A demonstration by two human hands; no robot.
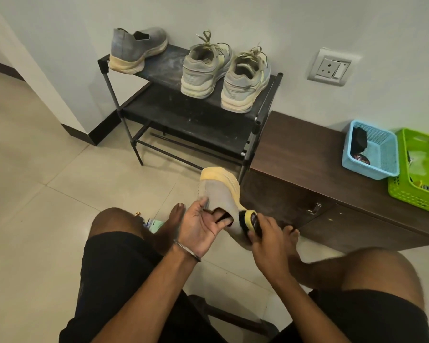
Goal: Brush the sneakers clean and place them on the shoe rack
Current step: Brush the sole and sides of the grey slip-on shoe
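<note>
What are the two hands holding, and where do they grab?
The left hand holds the grey slip-on sneaker at its opening, fingers tucked inside. The right hand grips the shoe brush around its black back.

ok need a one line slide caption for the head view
Left hand holds a grey sneaker while the right hand brushes its heel; three shoes sit on the rack.

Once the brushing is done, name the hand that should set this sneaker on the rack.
Left hand: it already grips the sneaker, and the rack stands ahead. The right hand holds the brush.
</note>
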